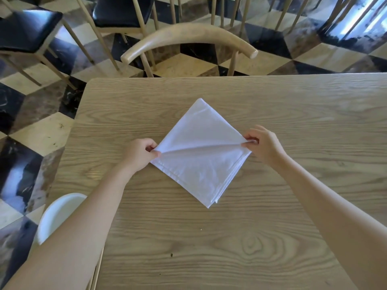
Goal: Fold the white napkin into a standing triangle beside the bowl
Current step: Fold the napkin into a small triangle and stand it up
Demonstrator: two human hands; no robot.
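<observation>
A white napkin (201,151), folded into a layered square, lies as a diamond on the wooden table (293,114). My left hand (139,152) pinches the top layer at the napkin's left corner. My right hand (261,143) pinches the top layer at the right corner. Between the two hands a raised crease runs across the middle of the cloth. A white bowl (58,214) sits at the table's near left edge, partly hidden under my left forearm.
A wooden chair with a curved backrest (188,36) stands tucked at the table's far side. More chairs with black seats (27,28) stand beyond on the chequered floor. The table's left edge runs close to the bowl.
</observation>
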